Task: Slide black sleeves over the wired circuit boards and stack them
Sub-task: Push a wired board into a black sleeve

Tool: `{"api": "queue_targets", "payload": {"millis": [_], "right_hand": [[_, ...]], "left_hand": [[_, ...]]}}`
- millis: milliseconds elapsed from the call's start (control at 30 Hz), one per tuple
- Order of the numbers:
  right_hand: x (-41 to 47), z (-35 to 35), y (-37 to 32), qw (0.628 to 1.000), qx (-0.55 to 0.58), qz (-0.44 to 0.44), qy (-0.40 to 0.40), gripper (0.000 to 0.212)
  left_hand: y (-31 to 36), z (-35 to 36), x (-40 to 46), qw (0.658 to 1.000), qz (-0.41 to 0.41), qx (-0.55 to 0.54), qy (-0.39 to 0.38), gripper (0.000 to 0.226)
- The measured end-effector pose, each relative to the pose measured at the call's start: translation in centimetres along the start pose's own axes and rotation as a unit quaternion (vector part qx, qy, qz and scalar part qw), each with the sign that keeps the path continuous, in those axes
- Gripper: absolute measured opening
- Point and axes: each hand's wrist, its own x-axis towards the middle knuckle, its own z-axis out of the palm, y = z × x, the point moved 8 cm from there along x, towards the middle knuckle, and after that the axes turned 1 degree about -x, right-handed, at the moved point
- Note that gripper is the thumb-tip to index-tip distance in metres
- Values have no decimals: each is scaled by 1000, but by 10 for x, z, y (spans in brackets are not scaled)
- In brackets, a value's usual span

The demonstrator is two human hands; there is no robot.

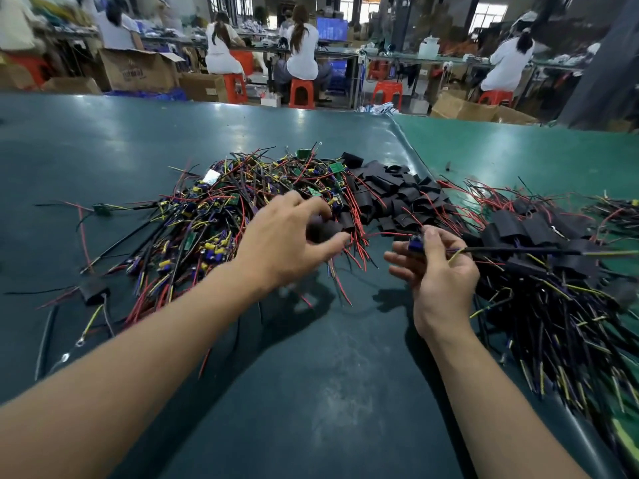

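A heap of bare wired circuit boards with red, yellow and purple leads lies left of centre. Behind my hands sits a pile of flat black sleeves. On the right lies the stack of sleeved boards, their wires fanning toward me. My left hand hovers above the table with a blurred black sleeve pinched between thumb and fingers. My right hand grips a wired circuit board, its blue parts at my fingertips and its black and yellow wires trailing off to the right.
The dark green table mat ends at a raised seam, with a lighter green mat to the right. One sleeved board lies alone at the left. Seated workers, red stools and cardboard boxes fill the room beyond the far edge.
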Motion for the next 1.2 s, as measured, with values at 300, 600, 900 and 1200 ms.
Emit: {"api": "queue_targets", "payload": {"millis": [300, 600, 900, 1200], "right_hand": [[-5, 1, 10, 998, -21, 52, -33, 19], [-7, 13, 18, 986, 45, 142, -77, 19], [-7, 17, 16, 983, 48, 145, -98, 22], [-12, 25, 16, 965, 84, 189, -163, 22]], "left_hand": [[-11, 8, -75, 995, 45, -33, -82, 67], [-15, 13, -67, 982, 83, -124, -115, 25], [-17, 11, -66, 981, 23, -189, -37, 38], [-14, 3, -66, 957, 32, -285, 46, 47]]}}
